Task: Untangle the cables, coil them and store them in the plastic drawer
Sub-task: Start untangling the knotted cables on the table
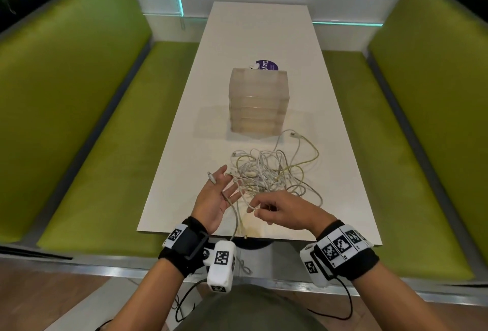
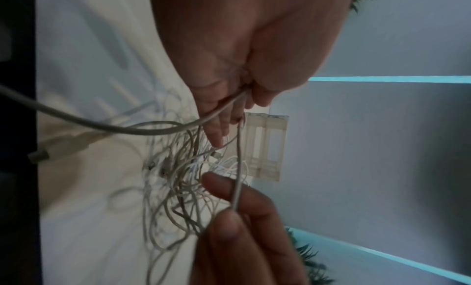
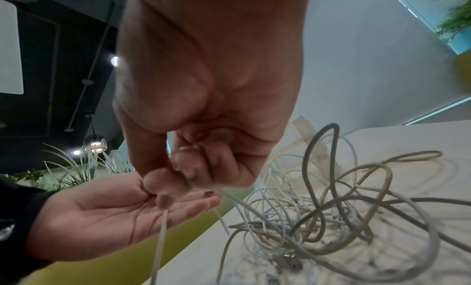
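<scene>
Just in front of the drawer (image 1: 258, 103) our tangle (image 1: 269, 174) sits untouched on the table (image 1: 330, 132), so we've got our left hand (image 1: 215, 197) flat and palm-up under one cable (image 1: 237, 214) while our right hand (image 1: 280, 211) pinches it, probably to tease it free.

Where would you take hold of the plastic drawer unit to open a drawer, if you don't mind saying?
Probably at a drawer front on the drawer unit, coming from the near side: the stacked fronts face the person, and the cable tangle lies just before them.
</scene>
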Demonstrator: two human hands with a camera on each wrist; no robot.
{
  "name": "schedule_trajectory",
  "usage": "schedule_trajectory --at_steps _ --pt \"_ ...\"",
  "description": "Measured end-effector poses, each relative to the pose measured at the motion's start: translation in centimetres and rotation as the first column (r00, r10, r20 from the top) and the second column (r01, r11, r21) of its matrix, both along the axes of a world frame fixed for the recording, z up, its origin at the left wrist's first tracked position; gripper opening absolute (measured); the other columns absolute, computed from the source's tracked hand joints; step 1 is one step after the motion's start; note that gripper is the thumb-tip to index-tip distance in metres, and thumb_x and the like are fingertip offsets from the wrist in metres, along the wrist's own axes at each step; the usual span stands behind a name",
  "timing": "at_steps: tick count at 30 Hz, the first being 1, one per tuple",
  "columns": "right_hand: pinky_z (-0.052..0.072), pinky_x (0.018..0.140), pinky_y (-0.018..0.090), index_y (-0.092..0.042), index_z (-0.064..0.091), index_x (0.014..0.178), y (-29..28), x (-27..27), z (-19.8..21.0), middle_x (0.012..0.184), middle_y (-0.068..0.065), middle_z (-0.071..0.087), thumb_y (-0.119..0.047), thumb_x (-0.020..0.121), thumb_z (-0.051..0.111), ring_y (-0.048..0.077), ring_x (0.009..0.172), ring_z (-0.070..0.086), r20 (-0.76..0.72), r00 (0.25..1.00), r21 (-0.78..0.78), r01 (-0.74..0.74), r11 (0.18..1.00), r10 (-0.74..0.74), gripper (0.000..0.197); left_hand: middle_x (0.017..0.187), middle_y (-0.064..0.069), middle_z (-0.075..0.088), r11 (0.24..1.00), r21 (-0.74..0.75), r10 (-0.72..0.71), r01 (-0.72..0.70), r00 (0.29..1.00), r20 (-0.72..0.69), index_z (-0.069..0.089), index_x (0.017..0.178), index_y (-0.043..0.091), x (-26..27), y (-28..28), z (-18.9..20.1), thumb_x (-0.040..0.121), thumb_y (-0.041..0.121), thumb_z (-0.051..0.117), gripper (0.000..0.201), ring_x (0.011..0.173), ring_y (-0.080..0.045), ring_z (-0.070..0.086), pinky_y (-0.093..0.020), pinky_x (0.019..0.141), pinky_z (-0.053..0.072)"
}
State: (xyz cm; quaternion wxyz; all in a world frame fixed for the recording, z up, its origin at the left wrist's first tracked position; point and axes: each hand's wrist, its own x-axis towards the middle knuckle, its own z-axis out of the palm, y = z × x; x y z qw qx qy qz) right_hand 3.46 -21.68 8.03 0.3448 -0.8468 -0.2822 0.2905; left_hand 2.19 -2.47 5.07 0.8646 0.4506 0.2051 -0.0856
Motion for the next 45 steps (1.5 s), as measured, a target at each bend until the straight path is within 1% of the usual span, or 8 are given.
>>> schedule_trajectory --at_steps 6,12,16,22,27,36,40,45 --pt "0.040 0.063 0.020 -0.030 0.060 0.118 -0.4 -0.1 -0.2 0.062 -0.011 0.054 -0.025 0.096 0.051 0.002 0.060 0.052 -0.018 0.999 0.037 0.031 0.999 -0.030 0.024 0.131 -0.006 0.050 0.988 0.148 -0.030 0.030 1.000 -0.003 0.040 0.142 0.023 0.3 0.2 -0.4 0.102 0.022 0.040 0.040 0.114 -0.025 0.057 -0.033 0.084 0.054" --pt "0.045 0.061 0.017 -0.041 0.058 0.123 -0.3 -0.5 0.0 0.079 -0.004 0.069 -0.025 0.097 0.054 0.003 0.061 0.052 -0.025 0.994 0.231 0.108 0.967 -0.105 0.031 0.074 0.000 0.038 0.912 0.409 -0.026 0.026 1.000 -0.007 0.047 0.123 0.018 0.1 0.8 -0.7 0.103 0.024 0.035 0.024 0.061 -0.011 0.039 -0.022 0.054 0.043" --pt "0.044 0.065 0.013 -0.030 0.061 0.124 0.6 -0.5 -0.7 0.079 -0.007 0.068 -0.021 0.096 0.056 0.001 0.068 0.056 0.017 0.999 0.191 0.047 0.981 -0.051 0.031 0.074 -0.002 0.045 0.987 0.155 -0.026 0.033 0.999 -0.046 0.048 0.108 0.011 -0.2 0.8 0.2 0.098 0.008 0.038 0.015 0.058 -0.011 0.035 -0.024 0.052 0.031" --pt "0.042 0.070 0.011 -0.034 0.062 0.124 1.0 -0.8 -1.7 0.072 -0.011 0.063 -0.024 0.096 0.055 0.000 0.068 0.057 0.015 0.999 0.133 -0.048 0.990 0.046 0.031 0.103 -0.017 0.067 0.987 -0.098 -0.126 0.126 0.992 0.003 0.057 0.108 -0.003 -0.4 0.9 1.3 0.092 0.000 0.041 0.023 0.074 -0.016 0.061 -0.025 0.068 0.052" --pt "0.039 0.066 0.011 -0.036 0.061 0.125 1.0 -0.7 -2.0 0.066 -0.012 0.057 -0.027 0.097 0.053 0.001 0.064 0.052 0.006 1.000 0.110 -0.001 0.994 0.000 0.031 0.067 -0.005 0.048 0.958 -0.262 -0.119 0.118 0.993 0.010 0.054 0.112 -0.003 -0.7 0.7 1.8 0.079 0.012 0.039 0.039 0.064 -0.019 0.047 -0.032 0.069 0.044" --pt "0.039 0.064 0.023 -0.022 0.050 0.100 1.8 -1.1 -1.7 0.070 -0.006 0.064 -0.031 0.094 0.056 0.006 0.062 0.049 -0.115 0.990 0.145 0.093 0.985 -0.076 0.012 0.067 -0.001 0.041 0.941 -0.309 -0.123 0.137 0.990 0.063 0.059 0.095 0.005 -0.8 0.7 2.2 0.081 0.064 0.050 0.061 0.061 -0.014 0.035 -0.029 0.064 0.028" --pt "0.040 0.067 0.017 -0.028 0.043 0.130 2.0 -1.1 -1.5 0.072 -0.009 0.065 -0.031 0.095 0.054 0.001 0.065 0.054 -0.101 0.994 0.069 0.038 0.997 -0.031 0.036 0.069 0.002 0.041 0.977 -0.197 -0.066 0.081 0.995 0.080 0.056 0.091 0.011 -0.8 0.4 2.3 0.092 0.032 0.050 0.022 0.063 -0.011 0.037 -0.025 0.062 0.032" --pt "0.039 0.058 0.009 -0.030 0.048 0.133 2.2 -0.9 -1.7 0.075 -0.010 0.066 -0.039 0.095 0.053 -0.001 0.056 0.052 -0.156 0.988 0.049 -0.014 0.999 0.022 0.039 0.069 0.001 0.048 0.973 -0.223 -0.047 0.064 0.996 0.081 0.056 0.090 0.009 -0.7 0.3 2.6 0.097 0.016 0.039 0.020 0.063 -0.012 0.043 -0.024 0.061 0.035"
